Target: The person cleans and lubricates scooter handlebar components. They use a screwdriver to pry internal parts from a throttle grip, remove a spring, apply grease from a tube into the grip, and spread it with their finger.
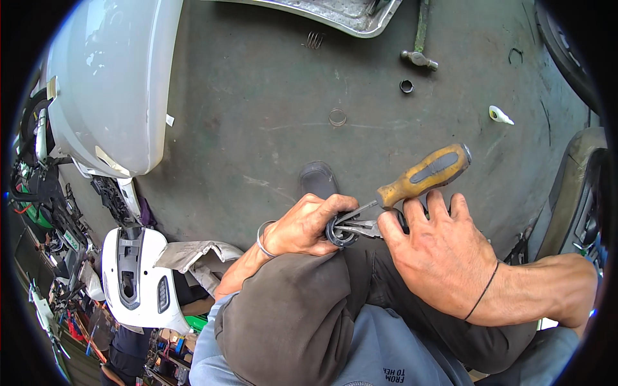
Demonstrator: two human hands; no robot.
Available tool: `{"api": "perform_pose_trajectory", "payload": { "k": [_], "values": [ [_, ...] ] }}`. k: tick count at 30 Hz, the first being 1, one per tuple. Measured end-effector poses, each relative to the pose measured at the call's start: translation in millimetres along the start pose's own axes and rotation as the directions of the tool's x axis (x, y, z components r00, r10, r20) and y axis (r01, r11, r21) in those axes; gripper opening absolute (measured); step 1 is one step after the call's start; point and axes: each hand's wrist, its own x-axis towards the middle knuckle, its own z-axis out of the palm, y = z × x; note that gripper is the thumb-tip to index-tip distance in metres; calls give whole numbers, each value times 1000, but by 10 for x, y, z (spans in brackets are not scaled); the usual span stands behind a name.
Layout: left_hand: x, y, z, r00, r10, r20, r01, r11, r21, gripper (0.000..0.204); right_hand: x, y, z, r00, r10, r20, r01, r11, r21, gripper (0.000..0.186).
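left hand (pixel 308 222) pinches a dark, round, hollow part (pixel 344 243); right hand (pixel 441 251) grips silvery pliers (pixel 360 228).

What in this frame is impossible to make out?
Plier-like tool, rear end: head view, behind the right grip.
Dark round part, full extent: head view, partly behind the left grip.
Hammer and metal tray, far ends: head view, cut off by top edge.

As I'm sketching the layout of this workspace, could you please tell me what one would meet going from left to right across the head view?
Large pale panel → left hand, holding a dark ring-shaped part → right hand → small white bottle → black wheel.
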Motion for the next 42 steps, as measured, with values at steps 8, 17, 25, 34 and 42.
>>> {"api": "perform_pose_trajectory", "payload": {
  "k": [8,17,25,34,42],
  "values": [
    [17,-6,17,996,-68,64,68,998,2,61,-56,63,21,1000,-23,-16,24,1000,17,19],
    [-450,157,32,924,-303,-231,346,923,171,53,-501,256,-330,971,227,69,-233,969,87,28],
    [-340,-155,52,877,-343,-337,376,926,33,58,-167,793,152,974,221,54,-228,951,209,28],
    [44,-155,19,735,-500,-459,604,790,107,61,281,1139,1493,941,337,41,-320,842,435,33],
    [388,-265,111,681,-558,-474,695,696,179,51,436,1479,1494,865,490,108,-494,793,357,33]
  ]
}}
